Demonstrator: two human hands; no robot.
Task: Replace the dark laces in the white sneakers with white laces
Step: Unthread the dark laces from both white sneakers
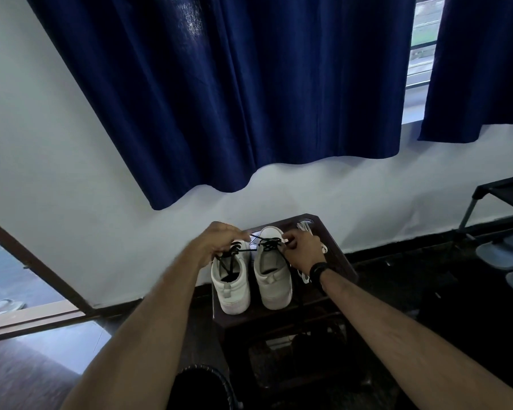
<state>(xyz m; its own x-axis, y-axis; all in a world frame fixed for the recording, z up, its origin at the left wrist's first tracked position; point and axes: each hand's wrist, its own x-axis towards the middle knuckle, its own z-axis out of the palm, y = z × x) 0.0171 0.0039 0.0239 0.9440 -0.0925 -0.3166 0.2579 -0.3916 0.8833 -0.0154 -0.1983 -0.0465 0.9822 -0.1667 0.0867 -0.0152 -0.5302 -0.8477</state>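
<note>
Sneakers (pixel 251 279) sit heels-near on the dark worktop (pixel 342 261). Both hands pinch dark laces (pixel 268 243): left hand (pixel 219 242) at left shoe, right hand (pixel 301 250) at right shoe. Loosen crossings before pulling, one eyelet at a time. White laces (pixel 305 224) wait far right.

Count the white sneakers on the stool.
2. Left white sneaker and right white sneaker stand side by side on the dark wooden stool, heels toward the camera, both with dark laces in; hands cover the toes. None seems hidden.
</note>
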